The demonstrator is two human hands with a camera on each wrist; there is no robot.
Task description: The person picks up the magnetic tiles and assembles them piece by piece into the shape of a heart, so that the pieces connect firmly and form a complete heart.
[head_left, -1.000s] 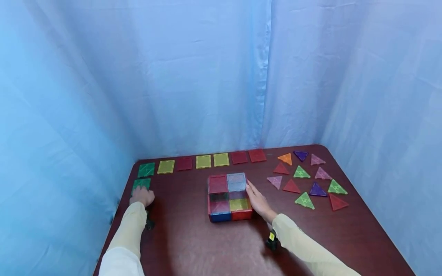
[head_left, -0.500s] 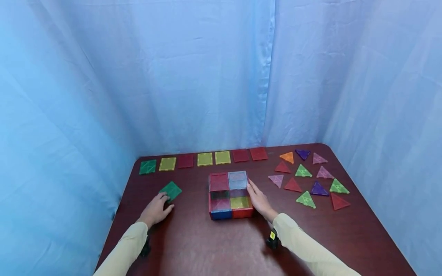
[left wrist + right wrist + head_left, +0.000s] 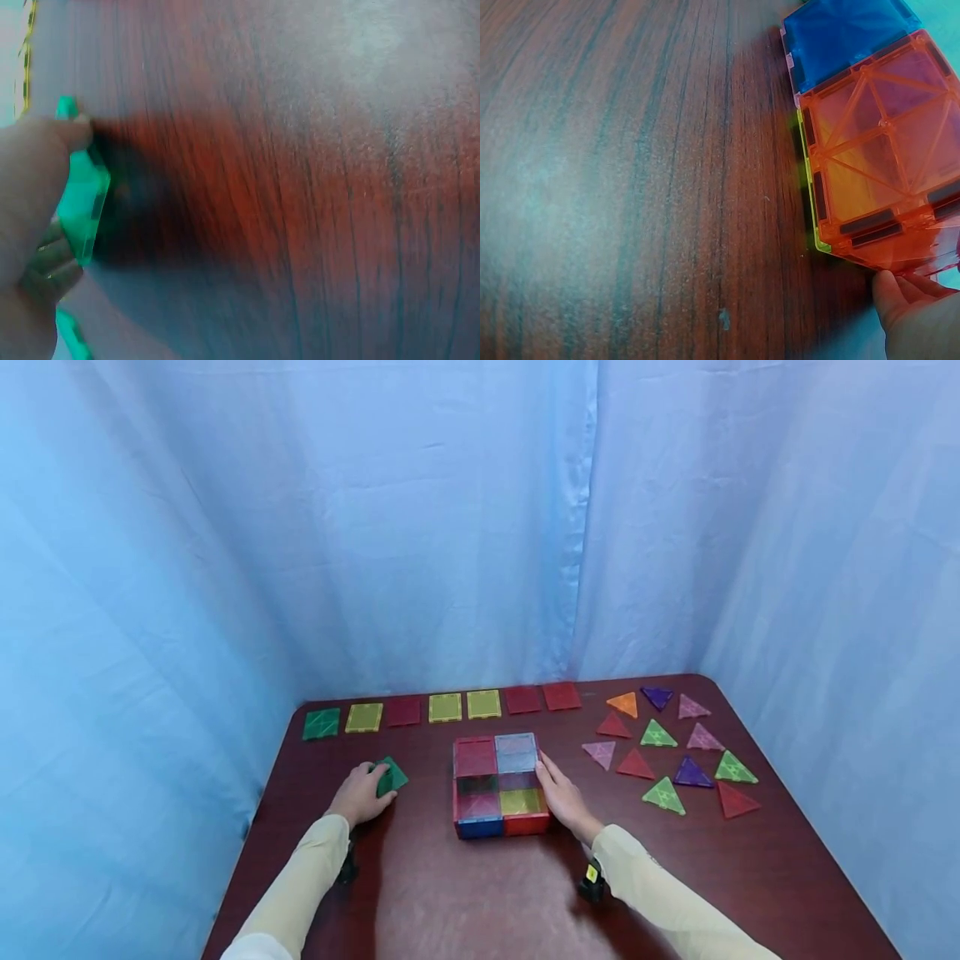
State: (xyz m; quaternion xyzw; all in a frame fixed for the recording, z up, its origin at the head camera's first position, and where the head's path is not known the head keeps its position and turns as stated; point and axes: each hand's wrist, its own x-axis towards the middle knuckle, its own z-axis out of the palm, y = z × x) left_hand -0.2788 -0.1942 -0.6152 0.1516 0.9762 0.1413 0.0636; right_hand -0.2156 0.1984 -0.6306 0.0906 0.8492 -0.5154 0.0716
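Observation:
My left hand (image 3: 363,795) pinches a green square magnetic tile (image 3: 395,773) between thumb and fingers, left of a low box built from magnetic tiles. In the left wrist view the tile (image 3: 84,196) is tilted over the dark wood, thumb on its edge. The box (image 3: 480,830) sits mid-table, with blue and red-orange front panels and red and pale blue tiles on its back half. Its front half shows open compartments. Against the box's right side lie the straight fingers of my right hand (image 3: 567,802). In the right wrist view, its thumb is at the corner by the orange panel (image 3: 885,150).
Along the table's back edge runs a row of square tiles: a green one (image 3: 321,724), yellow ones (image 3: 444,707) and red ones (image 3: 561,696). Several triangle tiles (image 3: 664,795) in mixed colours are spread at the right. Blue curtains (image 3: 435,527) enclose the table (image 3: 465,910).
My left hand has taken the nearer green square tile from the left side and brought it right, toward the box. My right hand has stayed at the box's side.

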